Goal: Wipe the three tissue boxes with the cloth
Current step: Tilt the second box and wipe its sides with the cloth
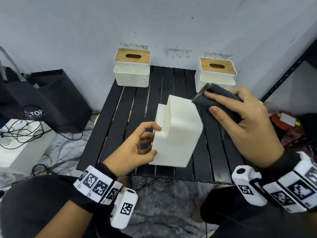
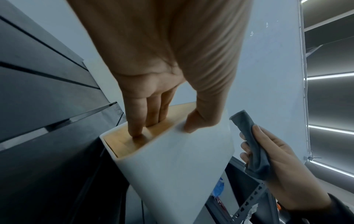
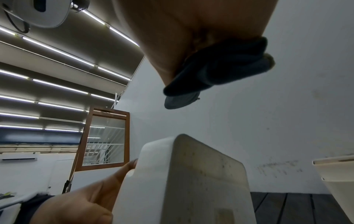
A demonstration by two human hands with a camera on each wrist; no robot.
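A white tissue box (image 1: pixel 176 134) stands tipped on its side in the middle of the black slatted table (image 1: pixel 120 107), its wooden lid (image 2: pixel 122 141) facing left. My left hand (image 1: pixel 137 148) grips its left edge, fingers on the lid and thumb on the white wall (image 2: pixel 172 166). My right hand (image 1: pixel 240 121) holds a folded dark grey cloth (image 1: pixel 216 98) just above the box's upper right corner; whether the cloth touches the box is unclear. Two more white boxes with wooden lids stand upright at the back left (image 1: pixel 132 67) and back right (image 1: pixel 216 73).
A black bag (image 1: pixel 42 100) and a white block with tangled cables (image 1: pixel 17 138) lie on the floor at the left. A dark metal shelf upright (image 1: pixel 291 69) rises at the right, with red items (image 1: pixel 283 122) beside it. A grey wall (image 1: pixel 154 23) closes the back.
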